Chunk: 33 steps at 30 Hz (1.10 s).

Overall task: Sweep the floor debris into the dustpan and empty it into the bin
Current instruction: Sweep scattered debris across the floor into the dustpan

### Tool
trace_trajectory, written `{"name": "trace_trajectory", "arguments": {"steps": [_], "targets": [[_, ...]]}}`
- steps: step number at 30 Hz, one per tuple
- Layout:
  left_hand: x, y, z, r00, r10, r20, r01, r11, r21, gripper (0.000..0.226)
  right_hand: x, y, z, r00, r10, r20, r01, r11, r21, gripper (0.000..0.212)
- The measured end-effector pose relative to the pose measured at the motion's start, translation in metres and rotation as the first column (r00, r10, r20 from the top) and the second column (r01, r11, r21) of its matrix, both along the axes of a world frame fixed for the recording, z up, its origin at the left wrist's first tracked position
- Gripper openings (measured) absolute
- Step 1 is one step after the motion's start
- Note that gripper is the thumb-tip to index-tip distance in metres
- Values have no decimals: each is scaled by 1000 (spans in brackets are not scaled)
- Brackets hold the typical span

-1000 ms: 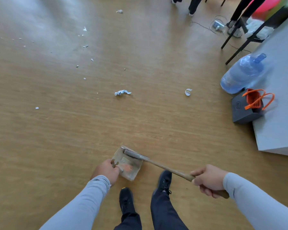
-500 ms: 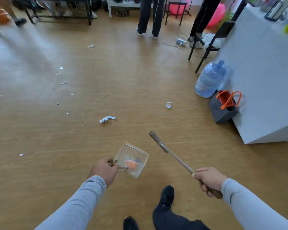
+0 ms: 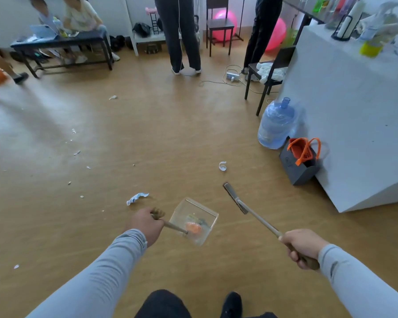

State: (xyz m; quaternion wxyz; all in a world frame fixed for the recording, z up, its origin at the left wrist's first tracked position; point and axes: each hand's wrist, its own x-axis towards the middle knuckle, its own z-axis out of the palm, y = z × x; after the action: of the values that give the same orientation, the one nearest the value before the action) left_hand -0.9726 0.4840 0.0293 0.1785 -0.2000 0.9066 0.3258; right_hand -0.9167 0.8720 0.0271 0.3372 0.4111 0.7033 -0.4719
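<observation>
head | left hand (image 3: 145, 223) grips dustpan (image 3: 194, 220) | contents blurred

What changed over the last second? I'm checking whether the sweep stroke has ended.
The brush has lifted out of the clear dustpan and swung off to the right; the dustpan has come up off the floor. Both hands kept their grips: left hand on the dustpan handle, right hand on the brush. The orange scrap stays inside.

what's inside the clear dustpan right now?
Through the clear dustpan, held by the left hand, an orange piece lies near the handle end, with small dark and yellowish bits beside it. Blur hides what they are.
</observation>
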Motion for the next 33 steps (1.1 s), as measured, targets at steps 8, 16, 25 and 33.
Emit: {"name": "trace_trajectory", "arguments": {"steps": [8, 16, 25, 33], "targets": [[-92, 15, -10, 998, -52, 23, 52, 998, 22, 9, -71, 7, 3, 997, -69, 18, 69, 998, 6, 16], [-205, -11, -39, 989, -130, 70, 124, 989, 83, 12, -167, -19, 6, 990, -121, 70, 117, 991, 59, 13], [-291, -24, -57, 957, -261, 130, 259, 965, 32, 24, -258, -44, 20, 977, -175, 123, 162, 981, 107, 16], [-351, -14, -68, 952, -245, 182, 248, 969, 9, 27, -336, -9, -8, 995, -60, 78, 47, 987, 156, 31]]}}
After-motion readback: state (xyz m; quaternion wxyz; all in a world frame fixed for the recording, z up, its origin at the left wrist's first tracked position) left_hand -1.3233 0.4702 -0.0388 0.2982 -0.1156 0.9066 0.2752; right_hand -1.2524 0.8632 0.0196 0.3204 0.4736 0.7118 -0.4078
